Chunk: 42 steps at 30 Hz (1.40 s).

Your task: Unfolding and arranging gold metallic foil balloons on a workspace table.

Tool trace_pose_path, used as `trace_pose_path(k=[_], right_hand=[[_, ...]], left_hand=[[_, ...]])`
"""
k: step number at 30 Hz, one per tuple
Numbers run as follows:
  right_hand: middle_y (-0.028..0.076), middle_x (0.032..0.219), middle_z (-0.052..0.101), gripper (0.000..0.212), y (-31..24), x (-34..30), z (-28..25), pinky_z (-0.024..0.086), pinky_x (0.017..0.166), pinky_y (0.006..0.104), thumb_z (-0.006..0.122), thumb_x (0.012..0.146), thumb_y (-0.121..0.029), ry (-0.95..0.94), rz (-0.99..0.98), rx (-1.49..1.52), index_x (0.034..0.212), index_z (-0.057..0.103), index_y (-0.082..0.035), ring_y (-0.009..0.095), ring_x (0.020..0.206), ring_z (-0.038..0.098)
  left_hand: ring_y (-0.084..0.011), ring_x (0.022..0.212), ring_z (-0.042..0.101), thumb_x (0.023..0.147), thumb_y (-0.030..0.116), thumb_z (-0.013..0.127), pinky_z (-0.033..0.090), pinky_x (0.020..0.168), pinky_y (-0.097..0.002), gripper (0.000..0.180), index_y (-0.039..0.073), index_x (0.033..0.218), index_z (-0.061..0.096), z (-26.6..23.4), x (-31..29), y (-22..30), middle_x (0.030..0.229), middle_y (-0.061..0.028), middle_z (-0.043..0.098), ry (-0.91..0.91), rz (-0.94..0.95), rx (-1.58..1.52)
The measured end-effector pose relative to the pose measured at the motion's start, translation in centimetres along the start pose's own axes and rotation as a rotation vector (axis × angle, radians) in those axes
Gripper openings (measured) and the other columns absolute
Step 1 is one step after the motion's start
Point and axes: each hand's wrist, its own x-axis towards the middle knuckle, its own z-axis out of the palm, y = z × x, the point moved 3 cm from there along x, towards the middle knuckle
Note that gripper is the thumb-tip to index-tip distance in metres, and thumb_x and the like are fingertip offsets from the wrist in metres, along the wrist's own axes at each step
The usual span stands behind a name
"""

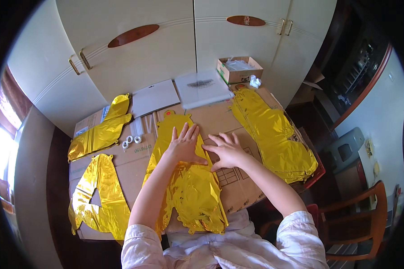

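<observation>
A flat gold foil balloon (195, 193), uninflated and wrinkled, lies in the middle of the cardboard-covered table (132, 167), its lower end at the near edge. My left hand (184, 147) rests on its upper part, palm down and fingers spread. Beside it, my right hand (229, 151) has its fingers apart at the balloon's right edge, thumb and fingertips by the foil and the palm over cardboard. Neither hand grips anything that I can see. The foil under my left palm is hidden.
More flat gold foil balloons lie at the right (274, 134), far left (101, 132) and near left (103, 197). White tape rolls (130, 141) sit by thin white strips. Two pale flat sheets (155, 97), a cardboard box (240, 69) and crumpled tissue (255, 81) line the back. A wooden chair (379, 210) stands right.
</observation>
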Motion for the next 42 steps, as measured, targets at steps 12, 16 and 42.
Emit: trace_pose_path(k=[12, 16, 42], right_hand=[[0.011, 0.158, 0.018, 0.113, -1.4, -2.9, 0.1, 0.003, 0.11, 0.0693, 0.081, 0.053, -0.063, -0.16, -0.034, -0.114, 0.148, 0.033, -0.025, 0.04, 0.145, 0.01], [0.01, 0.159, 0.015, 0.118, -2.0, -3.8, 0.1, 0.002, 0.109, 0.0695, 0.081, 0.051, -0.064, -0.208, -0.057, -0.133, 0.149, 0.029, -0.023, 0.04, 0.145, 0.007], [-0.002, 0.144, 0.047, 0.06, -1.6, -8.0, 1.2, 0.02, 0.114, 0.0548, 0.07, 0.079, -0.044, -0.049, -0.27, 0.049, 0.13, 0.058, -0.017, 0.026, 0.141, 0.03]], left_hand=[[-0.032, 0.147, 0.007, 0.053, 0.081, 0.067, 0.008, 0.115, -0.059, 0.137, -0.001, 0.15, 0.015, -0.3, -0.2, 0.3, 0.158, -0.0129, 0.017, -0.021, -0.009, 0.005], [-0.0321, 0.147, 0.007, 0.053, 0.081, 0.067, 0.009, 0.115, -0.059, 0.137, -0.001, 0.15, 0.016, -0.3, -0.3, 0.2, 0.158, -0.0131, 0.017, -0.015, -0.01, 0.008], [-0.0303, 0.146, 0.011, 0.089, 0.07, 0.037, 0.008, 0.114, -0.0614, 0.092, -0.001, 0.146, 0.029, -1.3, 0.3, 0.5, 0.153, -0.0148, 0.028, 0.143, -0.069, -0.086]])
